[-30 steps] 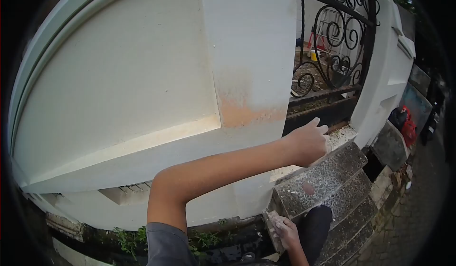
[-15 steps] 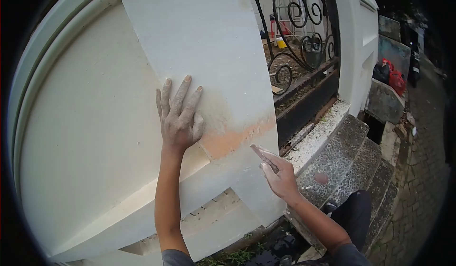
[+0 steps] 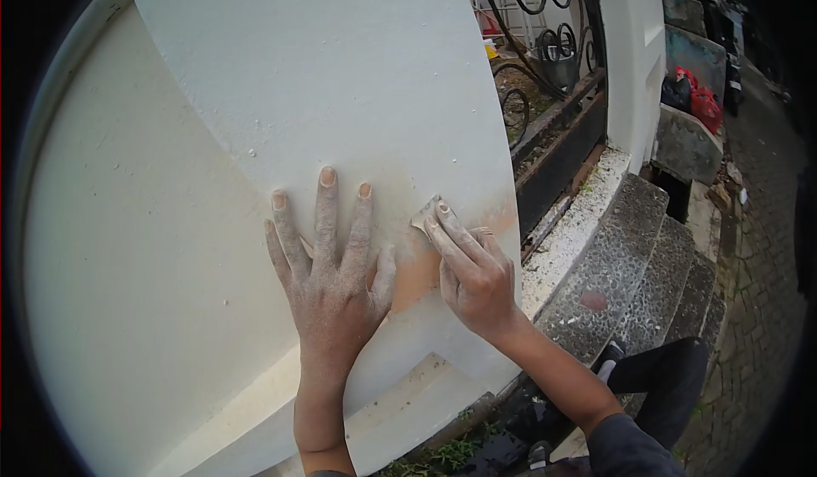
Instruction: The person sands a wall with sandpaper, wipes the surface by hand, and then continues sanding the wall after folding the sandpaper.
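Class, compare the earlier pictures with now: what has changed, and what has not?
The left hand swung left from near the gate onto the wall, fingers spread. The right hand rose from beside the knee, bringing its small pad up to the wall. The gate and steps stayed put.

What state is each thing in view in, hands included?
Left hand: dusty, fingers spread on the wall.
Right hand: holding the thin pad against the wall.
Thin pad: under the fingertips.
Wall: white, speckled.
Orange patch: exposed.
Metalwork: black; open or shut unclear.
Red bag: bulging.
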The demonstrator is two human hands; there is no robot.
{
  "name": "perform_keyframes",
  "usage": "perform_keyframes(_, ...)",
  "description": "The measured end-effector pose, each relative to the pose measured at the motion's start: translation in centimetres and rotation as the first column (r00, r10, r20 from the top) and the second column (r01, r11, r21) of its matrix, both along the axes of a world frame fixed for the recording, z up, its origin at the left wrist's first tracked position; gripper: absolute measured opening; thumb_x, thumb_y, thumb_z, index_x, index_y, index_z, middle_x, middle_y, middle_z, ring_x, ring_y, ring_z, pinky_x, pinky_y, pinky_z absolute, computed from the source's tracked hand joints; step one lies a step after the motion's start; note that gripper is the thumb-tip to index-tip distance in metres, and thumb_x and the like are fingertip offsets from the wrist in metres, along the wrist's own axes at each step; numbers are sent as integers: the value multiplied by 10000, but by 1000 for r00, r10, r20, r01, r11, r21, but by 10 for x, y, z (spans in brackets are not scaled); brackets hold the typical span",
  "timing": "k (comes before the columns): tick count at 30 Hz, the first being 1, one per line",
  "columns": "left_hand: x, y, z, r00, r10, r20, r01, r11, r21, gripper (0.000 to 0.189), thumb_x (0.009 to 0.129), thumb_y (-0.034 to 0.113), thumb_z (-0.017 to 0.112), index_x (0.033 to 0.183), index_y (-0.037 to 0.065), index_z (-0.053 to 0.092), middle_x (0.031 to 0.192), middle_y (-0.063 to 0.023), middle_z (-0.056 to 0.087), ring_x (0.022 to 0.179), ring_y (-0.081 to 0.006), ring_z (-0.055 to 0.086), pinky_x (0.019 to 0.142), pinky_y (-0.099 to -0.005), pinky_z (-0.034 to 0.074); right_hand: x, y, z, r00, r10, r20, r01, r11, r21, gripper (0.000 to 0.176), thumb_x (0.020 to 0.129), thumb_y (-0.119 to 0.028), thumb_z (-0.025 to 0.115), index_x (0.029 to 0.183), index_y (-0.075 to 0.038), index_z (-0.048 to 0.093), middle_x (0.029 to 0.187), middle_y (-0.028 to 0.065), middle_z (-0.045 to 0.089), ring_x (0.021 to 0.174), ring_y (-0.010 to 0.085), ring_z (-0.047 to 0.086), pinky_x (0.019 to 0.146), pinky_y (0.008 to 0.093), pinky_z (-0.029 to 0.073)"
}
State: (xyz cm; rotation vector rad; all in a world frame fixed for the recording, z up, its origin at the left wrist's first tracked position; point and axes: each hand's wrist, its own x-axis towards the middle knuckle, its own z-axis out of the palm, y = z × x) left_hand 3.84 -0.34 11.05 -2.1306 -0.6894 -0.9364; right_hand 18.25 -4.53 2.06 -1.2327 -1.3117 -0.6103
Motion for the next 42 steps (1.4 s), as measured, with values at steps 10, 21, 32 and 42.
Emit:
perform_keyframes(10,16,7,12,997,-67,33,63,993,95,583,700,260,611,1270,188,509,1439,-26,345,1360,-292,223,1046,-622,-60,14,-5,-7,985,90,147,-95,995,28,472,655,12,599,1123,-45,603,1196,81,583,762,221,600,611,287,508)
perform_keyframes(21,24,8,32,990,-70,120,63,996,59,578,708,282,640,1269,227,513,1468,-61,279,1370,-329,165,1053,-630,28,6,5,-7,996,55,73,-58,998,30,547,630,21,579,1174,-40,570,1234,92,557,694,221,600,601,297,502)
perform_keyframes(32,16,3,33,988,37,150,-51,994,96,709,630,322,756,1286,279,489,1491,-99,197,1379,-362,64,1073,-597,146,7,30,-27,984,177,-30,-158,931,330,382,715,46,589,1093,-9,608,1130,141,613,730,245,595,630,317,473)
perform_keyframes(42,4,6,37,999,-29,23,27,994,106,745,583,211,761,1280,250,498,1478,-40,256,1381,-347,59,1097,-545,176,-4,23,-24,998,-1,-59,7,993,117,352,752,-24,612,1101,-71,627,1183,59,601,1058,266,516,869,389,359)
